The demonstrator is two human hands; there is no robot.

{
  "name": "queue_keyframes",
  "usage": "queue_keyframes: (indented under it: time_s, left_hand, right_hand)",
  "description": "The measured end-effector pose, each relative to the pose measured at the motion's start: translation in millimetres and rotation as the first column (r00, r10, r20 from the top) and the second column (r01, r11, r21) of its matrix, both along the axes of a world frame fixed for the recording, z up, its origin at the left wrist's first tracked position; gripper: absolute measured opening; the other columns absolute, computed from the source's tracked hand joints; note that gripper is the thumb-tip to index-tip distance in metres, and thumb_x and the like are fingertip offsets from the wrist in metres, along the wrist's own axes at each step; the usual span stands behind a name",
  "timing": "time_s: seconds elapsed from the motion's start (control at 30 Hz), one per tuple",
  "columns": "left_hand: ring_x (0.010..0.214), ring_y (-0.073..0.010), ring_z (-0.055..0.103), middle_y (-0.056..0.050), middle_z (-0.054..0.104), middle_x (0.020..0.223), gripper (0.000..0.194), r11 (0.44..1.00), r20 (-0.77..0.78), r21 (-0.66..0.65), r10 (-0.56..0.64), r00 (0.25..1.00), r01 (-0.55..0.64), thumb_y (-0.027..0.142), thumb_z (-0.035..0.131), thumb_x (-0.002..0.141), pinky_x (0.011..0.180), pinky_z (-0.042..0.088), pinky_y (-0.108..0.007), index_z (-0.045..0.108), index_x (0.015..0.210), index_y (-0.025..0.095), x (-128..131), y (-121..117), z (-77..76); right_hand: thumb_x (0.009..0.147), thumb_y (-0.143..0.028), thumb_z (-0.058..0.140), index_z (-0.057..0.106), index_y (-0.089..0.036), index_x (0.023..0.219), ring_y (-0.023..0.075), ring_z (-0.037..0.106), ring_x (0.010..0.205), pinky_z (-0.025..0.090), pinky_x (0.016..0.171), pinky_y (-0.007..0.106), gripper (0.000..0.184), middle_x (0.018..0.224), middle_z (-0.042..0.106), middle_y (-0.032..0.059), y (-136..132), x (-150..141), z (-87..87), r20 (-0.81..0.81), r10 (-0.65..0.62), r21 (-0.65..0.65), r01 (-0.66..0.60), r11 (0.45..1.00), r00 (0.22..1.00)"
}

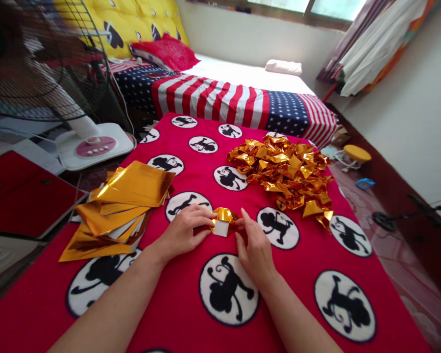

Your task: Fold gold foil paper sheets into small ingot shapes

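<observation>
One folded foil piece (pixel 223 216): small, shiny gold, a plain white square face showing on the near side, gold above it and gold corners at its sides; partly folded, lying between the left fingers (pixel 202 214) and the right fingers (pixel 248 224), its sides at the fingertips, partly covered there.

One stack of foil sheets (pixel 135 184): flat, rectangular, gold with white undersides showing at some edges; loosely fanned, layers askew, well to the left of the left fingers.

One heap of folded gold pieces (pixel 288 169): many, angular, glossy, jumbled over one another; beyond and to the right of the right fingers, apart from them.
</observation>
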State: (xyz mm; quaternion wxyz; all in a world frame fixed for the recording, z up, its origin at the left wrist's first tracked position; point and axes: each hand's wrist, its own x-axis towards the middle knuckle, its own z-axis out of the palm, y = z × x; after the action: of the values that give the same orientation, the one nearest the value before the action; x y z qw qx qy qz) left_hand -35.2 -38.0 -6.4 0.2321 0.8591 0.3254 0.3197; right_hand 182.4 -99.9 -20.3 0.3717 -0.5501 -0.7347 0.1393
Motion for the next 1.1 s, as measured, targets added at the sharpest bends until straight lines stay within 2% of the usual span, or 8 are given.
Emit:
queue_keyframes:
  time_s: [0.1,0.27,0.47,0.6,0.73,0.83,0.93,1.1]
  left_hand:
    - [0.103,-0.0196,0.062,-0.005,0.072,0.108,0.015,1.0,-0.005,-0.008,0.005,1.0,-0.005,0.014,0.064,0.081,0.094,0.048,-0.039,0.071,0.091,0.022,0,0,-1.0]
    - [0.103,-0.02,0.062,-0.005,0.072,0.11,0.013,1.0,-0.014,-0.012,0.009,1.0,-0.009,0.016,0.063,0.083,0.094,0.047,-0.04,0.071,0.092,0.022,0,0,-1.7]
    - [0.103,-0.0209,0.062,-0.006,0.072,0.109,0.012,1.0,-0.012,-0.007,0.006,1.0,-0.006,0.017,0.063,0.083,0.093,0.047,-0.041,0.071,0.091,0.022,0,1,-1.1]
    - [0.102,-0.0208,0.061,-0.006,0.072,0.11,0.013,1.0,-0.015,-0.011,0.003,1.0,-0.004,0.016,0.063,0.083,0.093,0.047,-0.041,0.072,0.091,0.022,0,0,-1.1]
    - [0.102,-0.0204,0.061,-0.006,0.072,0.108,0.012,1.0,-0.005,-0.001,0.01,1.0,-0.01,0.016,0.064,0.083,0.093,0.047,-0.041,0.072,0.09,0.021,0,0,-2.7]
    - [0.101,-0.0205,0.061,-0.005,0.072,0.108,0.014,1.0,0.001,0.008,0.008,1.0,-0.008,0.014,0.064,0.082,0.092,0.048,-0.04,0.071,0.09,0.022,0,1,-4.6]
    - [0.101,-0.0202,0.061,-0.005,0.071,0.108,0.015,1.0,0.004,0.005,0.007,1.0,-0.007,0.011,0.063,0.081,0.092,0.048,-0.04,0.071,0.09,0.021,1,0,-3.9]
    - [0.102,-0.0194,0.06,-0.005,0.072,0.107,0.02,1.0,-0.012,0.011,0.006,1.0,-0.006,0.007,0.061,0.081,0.093,0.049,-0.038,0.069,0.093,0.02,4,-1,2.0]
  right_hand:
    - [0.087,-0.008,0.045,0.025,-0.021,0.148,0.0218,0.057,0.093,0.05,0.087,0.041,0.065,0.103,0.059,0.0087,2,0,-0.4,-0.048,-0.024,-0.021,0.023,1.0,0.999]
    - [0.086,-0.01,0.05,0.038,-0.02,0.141,0.0197,0.057,0.086,0.05,0.083,0.037,0.057,0.104,0.055,0.0085,3,-2,3.8,-0.074,-0.082,-0.081,0.076,0.994,0.994]
    - [0.09,-0.018,0.053,0.054,-0.02,0.124,0.0165,0.057,0.074,0.05,0.074,0.032,0.034,0.094,0.058,0.0052,12,-3,4.2,-0.097,-0.134,-0.096,0.124,0.988,0.986]
    - [0.086,-0.018,0.059,0.059,-0.019,0.114,0.0152,0.057,0.069,0.047,0.069,0.029,0.028,0.089,0.06,0.0032,18,-5,3.4,-0.032,-0.177,-0.109,0.172,0.979,0.984]
    - [0.089,-0.019,0.056,0.066,-0.021,0.104,0.0163,0.058,0.078,0.046,0.069,0.028,0.018,0.094,0.061,0.0048,17,-8,3.6,0.093,-0.146,-0.052,0.151,0.987,0.985]
    - [0.092,-0.016,0.048,0.068,-0.019,0.104,0.0178,0.057,0.083,0.046,0.072,0.029,0.023,0.097,0.06,0.007,14,-9,4.7,0.188,-0.11,-0.017,0.115,0.993,0.976]
    - [0.089,-0.01,0.047,0.066,-0.017,0.108,0.0199,0.055,0.089,0.046,0.078,0.032,0.028,0.1,0.057,0.0085,10,-8,9.6,0.239,-0.06,-0.029,0.069,0.997,0.969]
    - [0.08,-0.013,0.057,0.064,-0.018,0.109,0.0228,0.053,0.093,0.046,0.081,0.035,0.03,0.102,0.055,0.0088,8,-6,20.6,0.254,-0.016,-0.082,0.039,0.996,0.967]
